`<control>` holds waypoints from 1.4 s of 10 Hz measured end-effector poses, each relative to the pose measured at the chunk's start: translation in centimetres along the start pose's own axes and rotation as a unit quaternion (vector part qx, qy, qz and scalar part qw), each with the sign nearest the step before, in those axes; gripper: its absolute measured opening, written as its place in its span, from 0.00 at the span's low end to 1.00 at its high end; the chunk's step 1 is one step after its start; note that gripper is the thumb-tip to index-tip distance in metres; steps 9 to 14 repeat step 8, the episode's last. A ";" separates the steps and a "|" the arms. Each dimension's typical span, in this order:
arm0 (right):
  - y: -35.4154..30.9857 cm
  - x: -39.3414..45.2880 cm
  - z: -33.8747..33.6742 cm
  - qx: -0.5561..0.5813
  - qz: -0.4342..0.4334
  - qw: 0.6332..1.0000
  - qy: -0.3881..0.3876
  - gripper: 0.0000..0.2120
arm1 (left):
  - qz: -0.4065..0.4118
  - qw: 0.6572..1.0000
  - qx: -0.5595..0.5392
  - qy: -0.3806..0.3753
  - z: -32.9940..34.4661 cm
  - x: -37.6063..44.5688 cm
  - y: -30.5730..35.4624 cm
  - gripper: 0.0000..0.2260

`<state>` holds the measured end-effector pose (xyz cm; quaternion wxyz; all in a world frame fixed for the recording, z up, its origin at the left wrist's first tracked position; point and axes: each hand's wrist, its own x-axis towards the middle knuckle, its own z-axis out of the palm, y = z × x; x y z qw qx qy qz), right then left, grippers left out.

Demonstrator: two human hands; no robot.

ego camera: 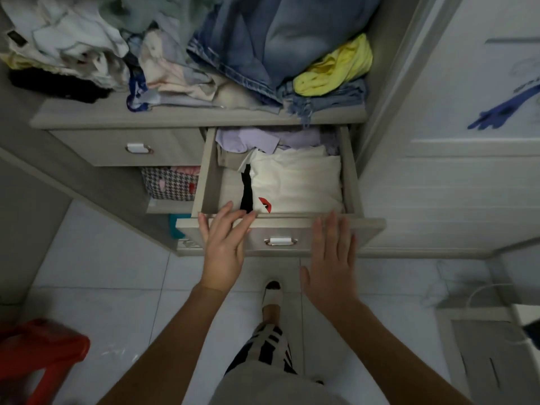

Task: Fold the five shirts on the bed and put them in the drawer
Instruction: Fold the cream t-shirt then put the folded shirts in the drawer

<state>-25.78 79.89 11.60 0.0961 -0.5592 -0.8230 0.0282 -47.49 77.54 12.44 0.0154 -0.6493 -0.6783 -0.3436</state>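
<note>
Drawer point(274, 229) pulled out, folded shirts point(295, 182) inside, white one on top at 12 o'clock from your hands. Left hand point(223, 244) and right hand point(331, 258) both spread, holding nothing, on front panel. Push evenly, keep fingertips off top edge, watch cloth snagging.

A bedroom wardrobe corner in a home.
A built-in closet shelf point(198, 114) is heaped with jeans point(271, 42) and loose clothes, an open drawer point(280, 229) below holds folded shirts point(295, 179), a panelled white door point(467, 171) stands beside it, and pale floor tiles point(96, 276) lie underfoot.
</note>
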 end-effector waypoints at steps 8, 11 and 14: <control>1.6 26.8 -7.8 0.816 0.410 0.408 0.005 0.27 | -0.397 0.797 -0.415 -0.187 3.0 21.4 -1.4 0.32; 1.6 26.8 -7.8 0.816 0.410 0.408 0.005 0.27 | -0.397 0.797 -0.415 -0.187 3.0 21.4 -1.4 0.32; 1.6 26.8 -7.8 0.816 0.410 0.408 0.005 0.27 | -0.397 0.797 -0.415 -0.187 3.0 21.4 -1.4 0.32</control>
